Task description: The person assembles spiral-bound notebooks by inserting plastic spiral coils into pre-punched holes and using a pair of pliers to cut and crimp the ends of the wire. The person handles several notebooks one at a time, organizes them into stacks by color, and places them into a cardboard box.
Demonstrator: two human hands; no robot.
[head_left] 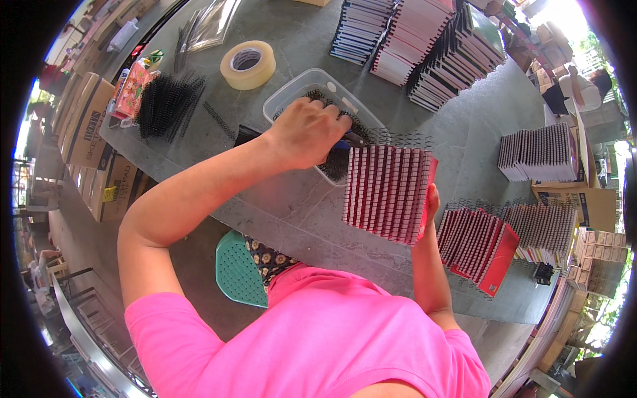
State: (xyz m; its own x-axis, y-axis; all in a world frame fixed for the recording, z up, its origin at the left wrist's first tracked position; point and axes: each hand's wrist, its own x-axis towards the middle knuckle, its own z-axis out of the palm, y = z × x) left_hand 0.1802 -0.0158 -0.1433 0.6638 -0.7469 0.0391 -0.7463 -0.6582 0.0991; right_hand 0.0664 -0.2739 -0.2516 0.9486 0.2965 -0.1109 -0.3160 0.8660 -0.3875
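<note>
My left hand (308,129) is over a clear plastic tub (272,99), its fingers curled and closed. What they hold, if anything, is hidden; a dark blue and black object (355,139) shows beside the fingertips. Inside the tub lie dark coiled wire pieces (337,167). A stack of red spiral-bound notebooks (388,192) stands just right of the tub, spines facing me, with loose coil ends poking out at its far edge. My right hand (431,203) grips this stack from its right side, most of its fingers hidden behind it.
Black plastic coils (169,106) and a tape roll (247,64) lie at the far left. Tall rows of bound books (424,46) stand at the back. More red notebooks (474,245) and grey-spined stacks (537,156) sit right. A green stool (237,268) is below the table edge.
</note>
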